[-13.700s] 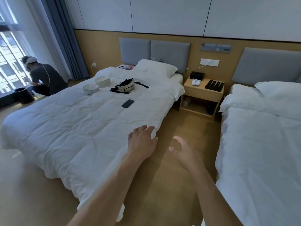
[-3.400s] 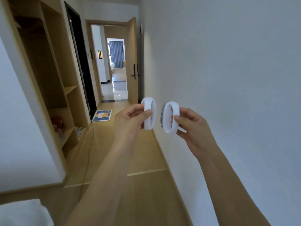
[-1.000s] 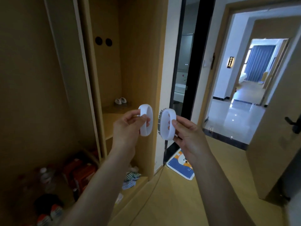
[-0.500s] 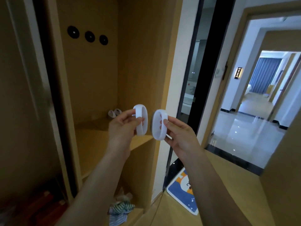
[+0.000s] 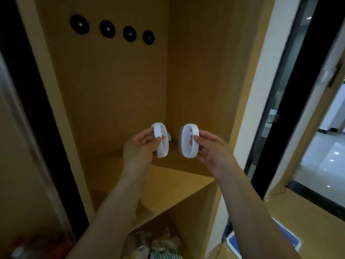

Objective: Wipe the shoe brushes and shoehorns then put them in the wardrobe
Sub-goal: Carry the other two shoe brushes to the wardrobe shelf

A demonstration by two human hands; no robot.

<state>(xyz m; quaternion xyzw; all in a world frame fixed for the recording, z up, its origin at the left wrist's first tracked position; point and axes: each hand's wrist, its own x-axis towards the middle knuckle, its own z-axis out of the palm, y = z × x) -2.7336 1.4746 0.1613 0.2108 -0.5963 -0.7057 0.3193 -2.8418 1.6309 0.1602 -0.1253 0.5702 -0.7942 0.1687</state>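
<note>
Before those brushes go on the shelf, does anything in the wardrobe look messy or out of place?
Only the compartment under the shelf: crumpled wrappers and a striped cloth lie in a loose heap there. The left hand and right hand each hold a white brush upright; neither looks damaged.

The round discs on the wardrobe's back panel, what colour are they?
Black, each with a small pale dot at its centre; the four discs show in the head view, the only one.

I count two white shoe brushes [image 5: 162, 140] [image 5: 189, 141], four black discs [image 5: 79, 24] [image 5: 107, 29] [image 5: 129, 34] [image 5: 148, 37] at eleven o'clock, two hands [image 5: 139, 146] [image 5: 211, 148].
</note>
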